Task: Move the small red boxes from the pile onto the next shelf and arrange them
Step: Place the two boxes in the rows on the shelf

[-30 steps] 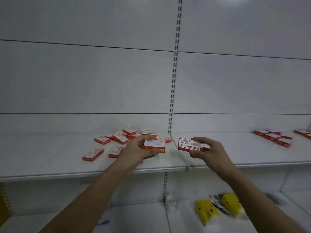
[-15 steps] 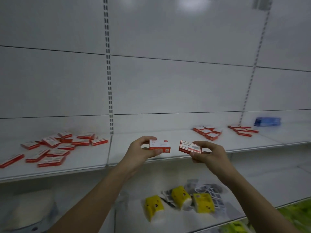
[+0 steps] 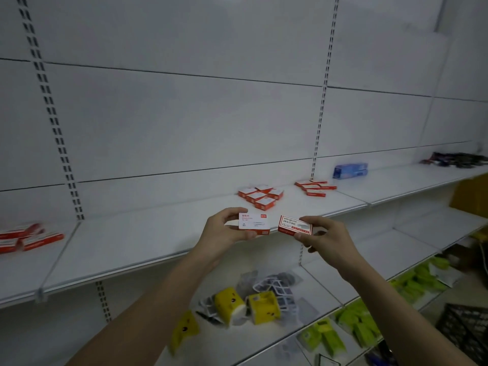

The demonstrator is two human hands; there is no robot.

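Note:
My left hand (image 3: 224,231) grips a small red-and-white box (image 3: 254,224) by its left end, held flat in front of the white shelf (image 3: 158,233). Beside it, my right hand (image 3: 323,237) pinches a second small red box (image 3: 295,225), slightly tilted. The two boxes nearly touch. Beyond my hands, a neat cluster of several red boxes (image 3: 261,196) lies on the shelf, with another small group (image 3: 315,187) further right. The pile of red boxes (image 3: 26,236) is blurred at the far left edge on the neighbouring shelf.
A blue packet (image 3: 350,170) and dark items (image 3: 454,159) lie further right on the same shelf level. Below are yellow packs (image 3: 229,302), clear packets (image 3: 277,286) and green packs (image 3: 356,323). A black crate (image 3: 464,331) stands at lower right.
The view has swung right: the pile slid to the far left edge and the arranged clusters moved toward the centre. Both hands still hold their boxes side by side.

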